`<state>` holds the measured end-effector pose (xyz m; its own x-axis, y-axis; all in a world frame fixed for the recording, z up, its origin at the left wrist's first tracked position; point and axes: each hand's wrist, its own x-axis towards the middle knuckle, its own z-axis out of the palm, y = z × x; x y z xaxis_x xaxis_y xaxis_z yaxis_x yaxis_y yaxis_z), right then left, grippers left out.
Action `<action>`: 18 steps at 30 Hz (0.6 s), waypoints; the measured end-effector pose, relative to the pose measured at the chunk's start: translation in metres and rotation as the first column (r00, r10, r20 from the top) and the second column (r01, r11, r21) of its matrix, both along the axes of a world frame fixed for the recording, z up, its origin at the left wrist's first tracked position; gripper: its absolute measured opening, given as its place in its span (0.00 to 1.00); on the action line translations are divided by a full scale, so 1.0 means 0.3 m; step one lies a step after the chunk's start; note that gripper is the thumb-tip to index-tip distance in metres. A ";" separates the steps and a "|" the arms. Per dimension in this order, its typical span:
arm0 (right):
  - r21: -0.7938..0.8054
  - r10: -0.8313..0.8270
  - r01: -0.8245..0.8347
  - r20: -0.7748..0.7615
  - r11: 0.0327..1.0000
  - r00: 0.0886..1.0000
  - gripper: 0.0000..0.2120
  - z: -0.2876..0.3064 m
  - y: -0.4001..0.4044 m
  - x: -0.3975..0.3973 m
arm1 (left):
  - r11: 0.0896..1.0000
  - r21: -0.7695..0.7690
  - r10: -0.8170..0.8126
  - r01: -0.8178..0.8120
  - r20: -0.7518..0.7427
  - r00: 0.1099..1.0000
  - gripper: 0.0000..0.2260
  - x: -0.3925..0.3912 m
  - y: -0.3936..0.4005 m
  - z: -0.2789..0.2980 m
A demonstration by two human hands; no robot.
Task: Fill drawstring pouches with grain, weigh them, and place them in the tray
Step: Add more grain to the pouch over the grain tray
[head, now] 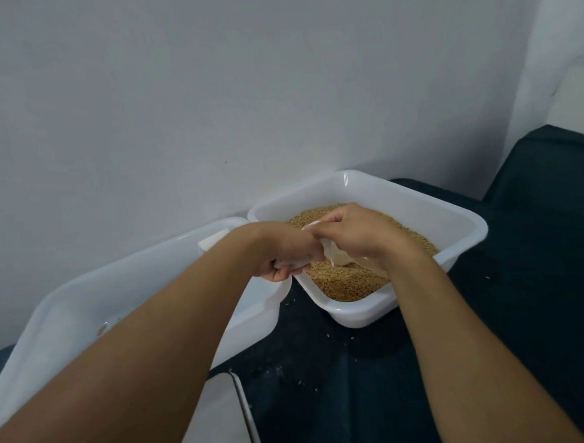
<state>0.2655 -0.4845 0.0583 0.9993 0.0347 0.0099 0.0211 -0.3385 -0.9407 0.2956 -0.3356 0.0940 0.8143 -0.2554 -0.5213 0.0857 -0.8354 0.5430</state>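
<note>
A white plastic tub [451,221] holds golden-brown grain [347,282] at the centre right. Over it, both my hands grip a small pale drawstring pouch [335,258]. My left hand [285,251] curls round the pouch's left side above the tub's near-left rim. My right hand [361,235] holds its right side over the grain. Most of the pouch is hidden by my fingers. To the left stands a larger white tray [86,304], with a small white pouch-like thing [213,241] at its far end.
The tub and tray stand on a dark cloth-covered table [488,313] against a pale wall. Loose grains are scattered on the cloth near the tub. A flat white scale-like thing [222,422] lies at the bottom, partly behind my left forearm.
</note>
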 end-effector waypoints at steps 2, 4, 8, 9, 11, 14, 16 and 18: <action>0.010 -0.008 0.008 -0.017 1.000 1.000 0.09 -0.002 -0.005 -0.002 | 1.000 0.019 0.011 -0.012 0.006 1.000 0.07 0.013 -0.007 0.000; 0.005 -0.016 0.016 -0.026 1.000 1.000 0.09 -0.005 -0.011 0.000 | 0.999 0.035 0.014 -0.014 0.012 1.000 0.06 0.022 -0.010 0.001; -0.016 -0.015 0.015 -0.033 1.000 0.999 0.10 -0.018 -0.018 0.007 | 0.999 0.044 0.011 -0.012 0.018 1.000 0.04 0.033 -0.012 -0.005; -0.017 -0.011 0.011 -0.031 1.000 0.999 0.11 -0.020 -0.018 0.007 | 0.999 0.045 0.010 -0.011 0.016 1.000 0.04 0.035 -0.012 -0.007; -0.025 0.001 -0.001 -0.021 1.000 1.000 0.10 -0.022 -0.015 0.006 | 0.999 0.043 0.007 -0.007 0.009 1.000 0.04 0.039 -0.012 -0.009; -0.039 0.017 -0.018 -0.014 0.999 1.000 0.10 -0.026 -0.014 0.007 | 0.999 0.036 0.004 -0.004 -0.006 1.000 0.03 0.045 -0.015 -0.006; -0.013 0.037 -0.037 -0.019 0.999 0.999 0.10 -0.030 -0.016 0.008 | 1.000 0.025 0.005 -0.004 -0.016 1.000 0.02 0.048 -0.016 0.000; 0.029 0.057 -0.056 -0.027 0.998 0.998 0.10 -0.031 -0.021 0.006 | 1.000 0.026 0.004 -0.003 -0.014 1.000 0.02 0.050 -0.017 0.007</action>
